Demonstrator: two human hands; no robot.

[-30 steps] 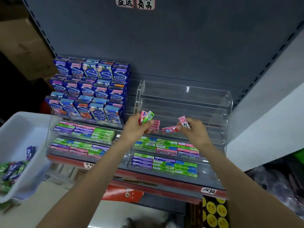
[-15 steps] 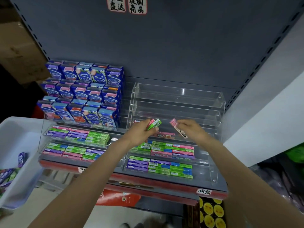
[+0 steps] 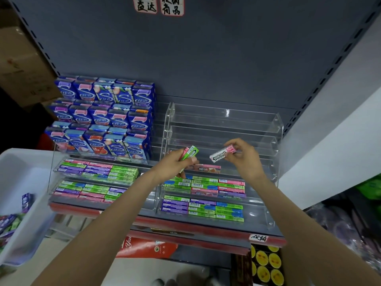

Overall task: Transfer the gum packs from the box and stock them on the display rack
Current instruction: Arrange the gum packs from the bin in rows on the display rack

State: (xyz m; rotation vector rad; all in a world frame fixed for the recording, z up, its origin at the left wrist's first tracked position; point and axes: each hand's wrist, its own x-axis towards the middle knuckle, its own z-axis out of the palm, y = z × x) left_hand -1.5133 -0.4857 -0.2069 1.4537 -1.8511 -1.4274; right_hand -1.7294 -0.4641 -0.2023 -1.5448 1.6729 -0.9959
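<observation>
Since half a second ago, the right hand (image 3: 244, 159) has lifted its pink pack (image 3: 222, 154) clear above the rack (image 3: 222, 129), pinching one end. Left hand (image 3: 175, 165) still grips green and pink packs (image 3: 188, 154) together over the third tier.

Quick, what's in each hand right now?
Left hand: holds a green gum pack and a pink gum pack together.
Right hand: fingers pinch one pink-and-white gum pack.
</observation>
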